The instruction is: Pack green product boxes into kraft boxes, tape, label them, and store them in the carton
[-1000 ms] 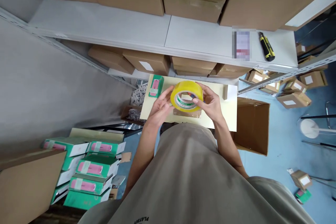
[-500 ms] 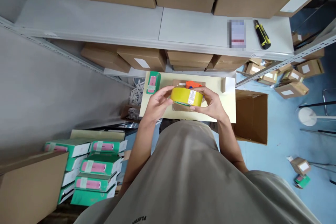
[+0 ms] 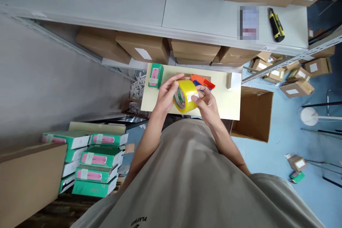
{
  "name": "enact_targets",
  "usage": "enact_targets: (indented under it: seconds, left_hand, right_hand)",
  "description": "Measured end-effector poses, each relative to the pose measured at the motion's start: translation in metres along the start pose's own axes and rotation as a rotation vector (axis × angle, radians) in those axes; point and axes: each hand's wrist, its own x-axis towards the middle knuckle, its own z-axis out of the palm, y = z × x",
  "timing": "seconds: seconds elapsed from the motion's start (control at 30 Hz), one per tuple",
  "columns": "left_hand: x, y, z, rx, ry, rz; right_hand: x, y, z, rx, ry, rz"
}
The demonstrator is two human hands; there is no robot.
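Observation:
A yellow roll of tape [image 3: 185, 96] is held upright on its edge between both hands above a small cream table [image 3: 227, 103]. My left hand [image 3: 167, 94] wraps round its left side, fingers curled over the top. My right hand [image 3: 205, 103] grips the right side, thumb pressed on the roll's face near a white label. Just behind the roll, an orange and blue tape dispenser [image 3: 202, 81] lies on the table. A green box with a pink window [image 3: 155, 75] stands at the table's far left corner.
A small brown block with a white card [image 3: 231, 80] sits at the table's far right. An open cardboard box [image 3: 253, 114] stands on the blue floor to the right. Green boxes [image 3: 93, 160] are stacked at lower left. A yellow utility knife [image 3: 276, 29] lies on the grey shelf.
The tape roll has been turned from lying flat to standing on its edge and moved slightly left. The dispenser behind it now shows more.

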Motion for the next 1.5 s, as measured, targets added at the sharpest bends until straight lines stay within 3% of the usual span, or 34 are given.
enact_targets:
  seconds: [0.1, 0.2, 0.33, 0.6, 1.27, 1.5]
  left_hand:
    - [0.008, -0.014, 0.000, 0.001, 0.013, -0.034]
    - [0.011, -0.019, -0.007, 0.009, -0.001, -0.032]
    - [0.007, -0.014, -0.013, 0.033, -0.025, -0.038]
    - [-0.001, 0.002, -0.009, 0.023, -0.071, -0.071]
    - [0.006, 0.005, -0.001, 0.013, -0.113, -0.112]
    - [0.011, 0.008, 0.002, 0.025, -0.195, -0.104]
  right_hand:
    - [0.001, 0.014, 0.006, 0.044, 0.050, 0.049]
    - [0.002, 0.019, 0.006, -0.009, 0.008, 0.076]
    - [0.001, 0.014, 0.007, -0.072, -0.080, 0.102]
    - [-0.002, 0.006, 0.018, -0.112, -0.114, 0.123]
    - [-0.005, 0.003, 0.012, -0.033, -0.043, 0.111]
    - [0.000, -0.001, 0.012, -0.047, -0.080, 0.085]
